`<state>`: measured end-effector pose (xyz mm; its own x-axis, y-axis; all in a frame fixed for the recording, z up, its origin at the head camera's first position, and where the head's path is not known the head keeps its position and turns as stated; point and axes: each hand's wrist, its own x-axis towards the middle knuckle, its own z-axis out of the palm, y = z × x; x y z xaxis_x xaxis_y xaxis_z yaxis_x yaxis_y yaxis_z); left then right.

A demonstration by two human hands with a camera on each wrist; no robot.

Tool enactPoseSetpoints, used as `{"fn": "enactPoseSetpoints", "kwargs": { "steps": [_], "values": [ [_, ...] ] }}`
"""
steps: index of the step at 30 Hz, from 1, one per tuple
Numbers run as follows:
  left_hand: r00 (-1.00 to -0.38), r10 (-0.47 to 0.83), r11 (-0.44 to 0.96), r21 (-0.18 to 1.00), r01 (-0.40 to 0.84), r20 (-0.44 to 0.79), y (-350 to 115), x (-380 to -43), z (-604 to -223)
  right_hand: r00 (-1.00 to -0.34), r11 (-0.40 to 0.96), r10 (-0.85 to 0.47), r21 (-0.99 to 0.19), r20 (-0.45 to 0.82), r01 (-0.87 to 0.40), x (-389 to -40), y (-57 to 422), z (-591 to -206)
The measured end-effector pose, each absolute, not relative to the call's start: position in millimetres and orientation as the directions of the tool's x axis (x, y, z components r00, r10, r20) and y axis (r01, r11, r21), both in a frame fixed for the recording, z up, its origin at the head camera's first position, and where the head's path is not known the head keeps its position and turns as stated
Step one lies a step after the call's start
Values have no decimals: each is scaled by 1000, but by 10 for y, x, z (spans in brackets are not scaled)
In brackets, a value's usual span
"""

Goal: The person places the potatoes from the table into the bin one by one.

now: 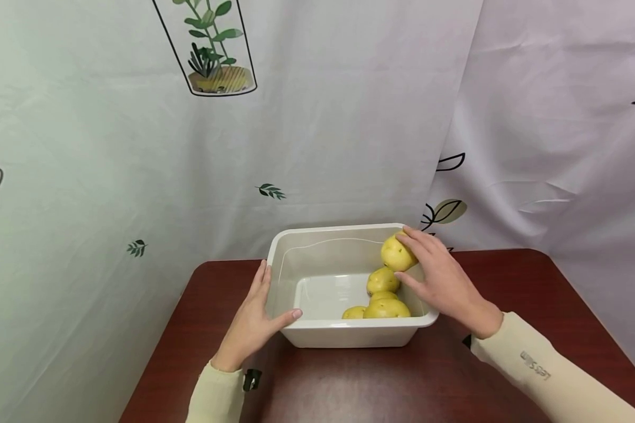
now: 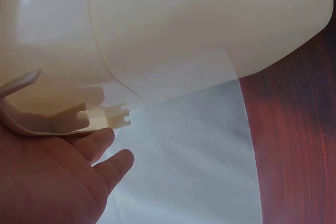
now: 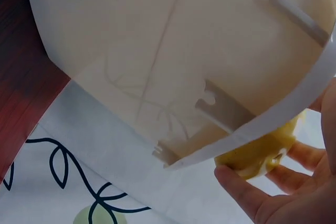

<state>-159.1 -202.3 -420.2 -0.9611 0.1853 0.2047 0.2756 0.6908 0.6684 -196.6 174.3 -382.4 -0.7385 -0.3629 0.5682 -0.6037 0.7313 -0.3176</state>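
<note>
A cream plastic tub (image 1: 349,333) stands on the table. Several yellow potatoes (image 1: 386,308) lie along its right side, partly hidden by the front rim. My right hand (image 1: 444,282) grips another potato (image 1: 397,254) at the right rim, above the others. In the right wrist view that potato (image 3: 257,153) shows between the fingers and thumb, partly behind the rim. My left hand (image 1: 251,323) rests against the tub's front left corner, fingers extended along the outer side and thumb over the front rim. The left wrist view shows its fingertips touching the underside of the rim.
The dark red wooden table (image 1: 338,388) has rounded far corners. Behind it hangs a pale cloth (image 1: 338,147) printed with plants and leaves, close to the tub's far side.
</note>
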Motion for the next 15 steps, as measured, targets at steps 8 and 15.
{"fn": "enactPoseSetpoints", "kwargs": {
  "steps": [8, 15],
  "values": [
    [-962, 182, 691, 669, 272, 203, -2024, -1595, -4195, -759, 718, -423, -327, 496, -614, -2005, 1667, -3846],
    [-961, 184, 692, 667, 276, 207, -2022, -1594, -4202, -790, 739, -463, -316, 402, -594, -2022, 1613, -3897]
  ]
}}
